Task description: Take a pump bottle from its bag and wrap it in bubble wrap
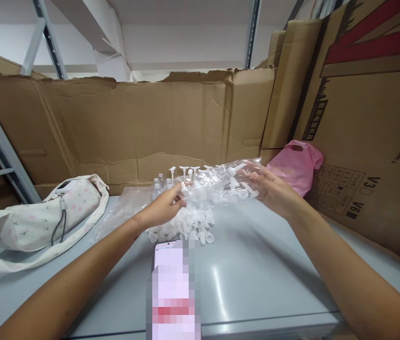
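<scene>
- Left hand (164, 205) and right hand (274, 189) each pinch an end of the clear crinkled plastic bag (221, 182), grips closed on it.
- Bag is lifted above small white plastic caps (189, 229) heaped on the grey bench (274, 274).

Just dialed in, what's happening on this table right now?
A person holds a clear plastic bag of small white plastic parts above a grey table, left hand gripping one end and right hand the other. A pile of white caps lies under the bag, with small pump bottles behind. A phone lies near the front edge, a floral bag to the left, a pink bag to the right.
</scene>
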Demonstrator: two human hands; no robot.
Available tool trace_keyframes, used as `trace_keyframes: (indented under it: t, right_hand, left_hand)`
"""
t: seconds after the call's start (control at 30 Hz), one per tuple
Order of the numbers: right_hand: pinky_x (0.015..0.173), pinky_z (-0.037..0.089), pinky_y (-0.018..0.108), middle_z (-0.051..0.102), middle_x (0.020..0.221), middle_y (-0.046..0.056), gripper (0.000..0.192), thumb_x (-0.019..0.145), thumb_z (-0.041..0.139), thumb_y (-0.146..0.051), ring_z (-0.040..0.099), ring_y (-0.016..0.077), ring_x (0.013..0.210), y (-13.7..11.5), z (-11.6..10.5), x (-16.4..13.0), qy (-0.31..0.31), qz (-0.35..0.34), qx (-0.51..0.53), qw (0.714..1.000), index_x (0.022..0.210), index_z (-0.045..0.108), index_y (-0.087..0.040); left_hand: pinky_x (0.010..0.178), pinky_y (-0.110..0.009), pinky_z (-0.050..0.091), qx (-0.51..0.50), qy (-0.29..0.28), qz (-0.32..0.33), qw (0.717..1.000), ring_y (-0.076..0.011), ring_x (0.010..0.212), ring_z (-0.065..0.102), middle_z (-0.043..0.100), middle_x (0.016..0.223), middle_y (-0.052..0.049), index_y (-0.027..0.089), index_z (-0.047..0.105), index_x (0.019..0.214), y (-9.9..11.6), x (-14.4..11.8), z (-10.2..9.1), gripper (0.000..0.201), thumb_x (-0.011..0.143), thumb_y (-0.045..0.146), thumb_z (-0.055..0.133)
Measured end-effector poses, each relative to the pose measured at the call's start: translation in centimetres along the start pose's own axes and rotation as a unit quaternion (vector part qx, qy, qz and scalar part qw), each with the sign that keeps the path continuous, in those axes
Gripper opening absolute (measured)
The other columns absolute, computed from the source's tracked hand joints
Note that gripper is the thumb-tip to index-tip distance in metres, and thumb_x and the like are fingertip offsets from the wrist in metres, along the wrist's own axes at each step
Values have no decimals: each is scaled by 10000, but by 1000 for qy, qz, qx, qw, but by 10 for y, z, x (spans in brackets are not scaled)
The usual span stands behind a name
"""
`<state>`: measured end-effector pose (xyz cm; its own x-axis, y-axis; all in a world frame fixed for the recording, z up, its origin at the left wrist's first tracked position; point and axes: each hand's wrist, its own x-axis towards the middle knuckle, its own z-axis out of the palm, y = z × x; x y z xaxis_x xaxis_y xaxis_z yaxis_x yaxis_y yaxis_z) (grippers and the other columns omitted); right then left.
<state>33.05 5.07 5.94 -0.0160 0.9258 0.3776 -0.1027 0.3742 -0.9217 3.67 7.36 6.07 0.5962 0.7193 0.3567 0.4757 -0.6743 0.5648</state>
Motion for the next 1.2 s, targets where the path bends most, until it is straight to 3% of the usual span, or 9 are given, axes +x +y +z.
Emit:
trace_keyframes:
  t: [0.13, 0.3, 0.43, 0.53, 0.63, 0.77, 0.97, 1.07, 1.2]
  right_hand:
    - [791, 551, 364, 552, 1267, 12, 484, 782, 655, -339, 610, 216, 1042, 1, -5, -5, -69, 66, -3, 995, 1226, 461, -355]
    - [782, 546, 363, 638, 1102, 54, 214, 768, 672, -312, 660, 214, 917, 14, -4, -3, -87, 116, 38, 989, 939, 577, -228]
    - [774, 546, 365, 637, 1099, 54, 191, 797, 639, -342, 656, 225, 936, 24, 11, -5, -102, 133, 92, 981, 938, 574, -230]
    - [773, 557, 383, 612, 1131, 54, 191, 824, 600, -390, 642, 256, 988, 29, 29, -9, -94, 158, 151, 971, 935, 535, -248]
    - [823, 554, 430, 620, 1033, 52, 166, 843, 577, -377, 644, 275, 988, 34, 46, -10, -41, 171, 201, 964, 873, 501, -233]
    - [865, 542, 452, 625, 948, 53, 82, 879, 534, -284, 650, 268, 979, 37, 52, -6, 23, 146, 231, 962, 863, 496, -213]
    - [818, 571, 429, 627, 773, -1, 114, 901, 481, -202, 673, 244, 914, 31, 39, -1, 89, 87, 237, 963, 803, 538, -206]
    - [772, 586, 430, 632, 760, -22, 127, 908, 461, -175, 689, 222, 843, 29, 34, 1, 115, 65, 226, 965, 866, 572, -221]
    - [721, 600, 410, 642, 748, -36, 163, 917, 447, -187, 694, 206, 795, 30, 31, 4, 128, 47, 212, 968, 959, 594, -244]
  left_hand:
    - [575, -226, 408, -66, 19, -16, 998, -129, 724, 521, 537, 788, -9, 218, 387, 1301, -4, -1, -5, 448, 860, 258, 455]
    - [624, -241, 437, -171, 31, -28, 984, -108, 693, 549, 524, 762, 13, 212, 391, 1266, -12, -5, -7, 438, 844, 257, 501]
    - [712, -304, 503, -239, 22, -39, 970, -129, 735, 614, 540, 773, 15, 207, 380, 1248, -17, -8, -3, 448, 834, 293, 532]
    - [803, -363, 511, -280, 8, -26, 960, -159, 835, 634, 570, 831, -11, 214, 376, 1250, -20, -9, 1, 455, 842, 336, 535]
    - [827, -386, 501, -272, 0, -19, 962, -187, 888, 637, 598, 901, -49, 223, 389, 1254, -22, -10, 2, 457, 846, 373, 533]
    - [863, -395, 474, -202, 25, -17, 979, -197, 925, 625, 609, 925, -60, 235, 413, 1255, -24, -15, -2, 407, 872, 352, 489]
    - [781, -331, 476, -22, 70, -31, 997, -191, 894, 638, 630, 946, -44, 274, 427, 1261, -18, -33, -16, 371, 891, 281, 406]
    - [720, -300, 459, 111, 74, -39, 990, -188, 840, 646, 658, 929, -20, 307, 434, 1267, -9, -44, -29, 387, 887, 255, 383]
    - [687, -292, 435, 275, 83, -40, 957, -216, 858, 642, 676, 1039, -1, 350, 443, 1268, 1, -59, -49, 400, 880, 271, 390]
